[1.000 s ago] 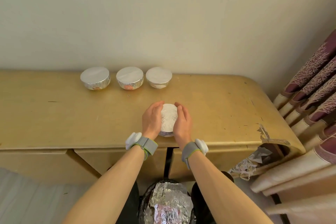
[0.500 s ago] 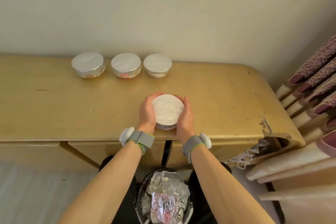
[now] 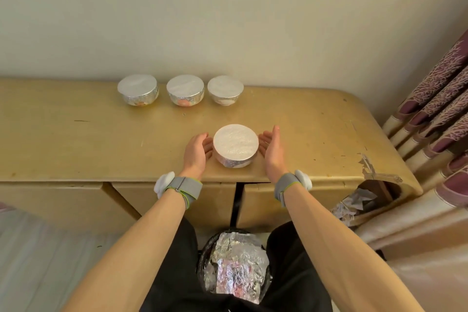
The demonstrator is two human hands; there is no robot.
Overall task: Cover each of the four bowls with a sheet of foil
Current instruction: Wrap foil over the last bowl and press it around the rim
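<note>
Head view: the fourth bowl sits near the front edge of the desk, about midway along it and right in front of me. Its foil is stretched flat over the top and crimped down the side. My left hand is just beside its left side and my right hand is just beside its right. Both have the palms turned inward and the fingers straight, and both are empty. I cannot tell whether my left fingertips brush the foil.

Along the back edge, close to the wall, stand the back-left bowl, back-middle bowl and back-right bowl, all capped with foil. By the look of it all four are covered.

I judge the bowl to be stiff and breakable, and fairly light. The foil is thin and would dent or tear easily, and it would be slick under my fingers. If I move the bowl, I should cup the sides low down, under the crimped skirt, and keep off the flat top.

A bin of crumpled foil stands between my knees.
</note>
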